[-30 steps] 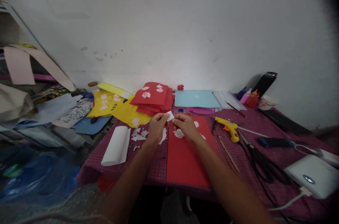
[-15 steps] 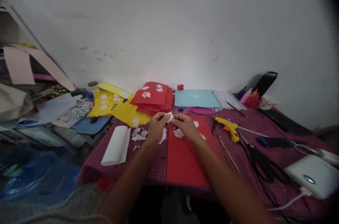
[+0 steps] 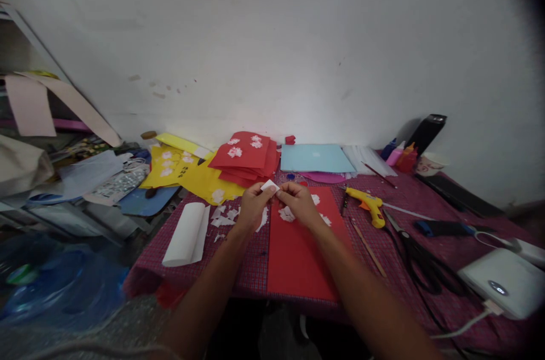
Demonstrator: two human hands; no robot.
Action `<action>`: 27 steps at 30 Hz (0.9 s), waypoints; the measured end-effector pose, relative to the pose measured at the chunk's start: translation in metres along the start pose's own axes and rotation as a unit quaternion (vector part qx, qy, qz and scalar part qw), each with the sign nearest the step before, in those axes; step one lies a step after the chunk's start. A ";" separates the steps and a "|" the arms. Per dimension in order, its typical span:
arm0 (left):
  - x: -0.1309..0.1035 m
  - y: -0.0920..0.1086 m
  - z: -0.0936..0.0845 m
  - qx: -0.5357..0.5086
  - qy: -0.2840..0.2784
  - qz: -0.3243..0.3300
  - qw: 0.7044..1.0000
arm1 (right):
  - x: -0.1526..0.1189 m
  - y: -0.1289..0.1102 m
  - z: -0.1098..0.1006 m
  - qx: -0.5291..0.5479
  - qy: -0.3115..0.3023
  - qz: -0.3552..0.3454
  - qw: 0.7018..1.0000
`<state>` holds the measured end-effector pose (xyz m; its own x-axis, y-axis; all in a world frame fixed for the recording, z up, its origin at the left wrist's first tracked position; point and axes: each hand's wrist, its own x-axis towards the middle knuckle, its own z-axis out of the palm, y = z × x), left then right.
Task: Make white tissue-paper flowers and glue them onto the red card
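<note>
I see a checked cloth (image 3: 251,269) against a pale wall (image 3: 272,53), left hand (image 3: 253,205) and right hand (image 3: 298,201) pinching a white paper piece (image 3: 269,185) between them, its long axis roughly crosswise.

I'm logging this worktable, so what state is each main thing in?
White piece: pinched by fingers of left hand and right hand
Paper roll: rolled, outer edge loose
Paper scraps: torn, scattered
Red sheet: flat, white tufts on it
Glue gun: lying on its side
Scissors: lying down, blade gap unclear
Power bank: plugged in, lit
Flask: tilted
</note>
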<state>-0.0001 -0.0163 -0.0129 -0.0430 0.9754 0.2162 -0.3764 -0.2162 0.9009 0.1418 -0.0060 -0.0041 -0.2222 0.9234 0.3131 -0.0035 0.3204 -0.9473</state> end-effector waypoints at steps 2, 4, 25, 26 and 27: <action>0.000 0.000 0.000 -0.008 -0.004 -0.008 1.000 | -0.001 -0.002 0.000 0.009 -0.008 -0.004 1.000; 0.000 0.001 0.000 -0.018 -0.009 -0.016 1.000 | -0.001 -0.004 0.001 0.014 -0.008 -0.005 1.000; -0.002 0.006 0.003 -0.038 -0.015 -0.044 0.998 | -0.001 -0.005 0.000 0.015 -0.006 0.006 1.000; -0.002 0.006 0.003 -0.036 -0.014 -0.045 0.998 | -0.001 -0.005 0.000 0.015 -0.006 0.006 1.000; -0.001 0.006 0.002 -0.035 -0.015 -0.045 0.998 | -0.001 -0.005 0.000 0.015 -0.006 0.006 1.000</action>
<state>0.0000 -0.0190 -0.0072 0.0207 0.9889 0.1472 -0.4406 -0.1232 0.8892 0.1422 -0.0085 0.0001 -0.2335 0.9246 0.3010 -0.0293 0.3027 -0.9526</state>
